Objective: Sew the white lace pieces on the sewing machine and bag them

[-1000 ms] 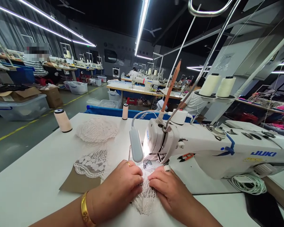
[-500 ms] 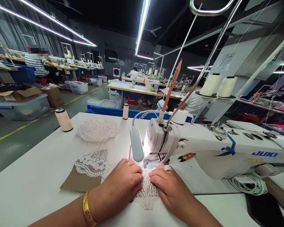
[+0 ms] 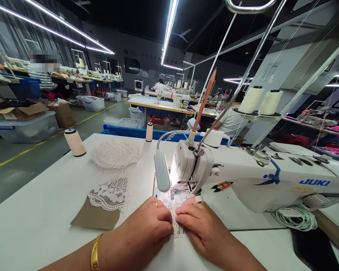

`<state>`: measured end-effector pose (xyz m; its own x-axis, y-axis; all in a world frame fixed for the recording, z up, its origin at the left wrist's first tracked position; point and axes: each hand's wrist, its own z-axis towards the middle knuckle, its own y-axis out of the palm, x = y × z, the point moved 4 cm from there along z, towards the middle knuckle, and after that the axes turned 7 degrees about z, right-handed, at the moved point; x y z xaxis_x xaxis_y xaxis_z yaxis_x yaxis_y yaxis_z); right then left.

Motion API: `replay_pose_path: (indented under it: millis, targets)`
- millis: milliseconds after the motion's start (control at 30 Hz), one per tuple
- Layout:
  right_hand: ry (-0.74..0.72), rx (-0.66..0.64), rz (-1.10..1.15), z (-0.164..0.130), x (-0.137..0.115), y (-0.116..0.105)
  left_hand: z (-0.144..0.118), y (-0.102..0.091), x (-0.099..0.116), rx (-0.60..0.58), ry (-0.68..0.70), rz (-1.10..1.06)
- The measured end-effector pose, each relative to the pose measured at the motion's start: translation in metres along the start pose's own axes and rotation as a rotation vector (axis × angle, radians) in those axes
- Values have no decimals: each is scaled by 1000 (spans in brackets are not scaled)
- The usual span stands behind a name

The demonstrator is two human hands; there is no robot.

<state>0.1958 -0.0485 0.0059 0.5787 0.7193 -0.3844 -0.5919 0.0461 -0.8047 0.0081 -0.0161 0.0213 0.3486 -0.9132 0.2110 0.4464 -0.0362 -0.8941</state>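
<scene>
Spreading across the lower view, a white table [image 3: 39, 203] is lit by a lamp [image 3: 162, 173] beside the head of a sewing machine [image 3: 237, 165], whose arm is stretched toward 3 o'clock. Counting clock directions from the lace strip [image 3: 179, 231], a lace pile [image 3: 117, 156] is laid at 10, and at 9 a brown card [image 3: 94, 219] is partly covered by a scalloped piece [image 3: 110, 194]. Spools [image 3: 75, 143] are stood at 10 and nearly 12, snips [image 3: 222, 186] are seen at 2. Farther out at 10, a grey floor [image 3: 17, 169] is crossed by a yellow line [image 3: 19, 153], and a co-worker [image 3: 42, 81] in stripes is seated. Tube lights [image 3: 169, 32] are hung overhead.

The strip is placed on the table at the machine head. Its long axis is set roughly from 12 to 6, the stringy near end being pointed at 6. Its 9 o'clock edge is touched by the left hand [image 3: 147, 229], fingers curled close together; its 3 o'clock edge by the right hand [image 3: 205, 226], fingers bent and narrowly spaced. Whether it is pinched or only pressed cannot be told.
</scene>
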Motion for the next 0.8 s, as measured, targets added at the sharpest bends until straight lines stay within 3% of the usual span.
replay_pose_path:
  millis: [200,567,800]
  targets:
    - [3,-101,47,1,-8,1,-2,2,4,-19,26,48]
    - [-20,1,-6,-3,4,5,3,6,-6,62,-6,87]
    - [51,30,-51,0,10,9,7,12,-15,59,-41,150]
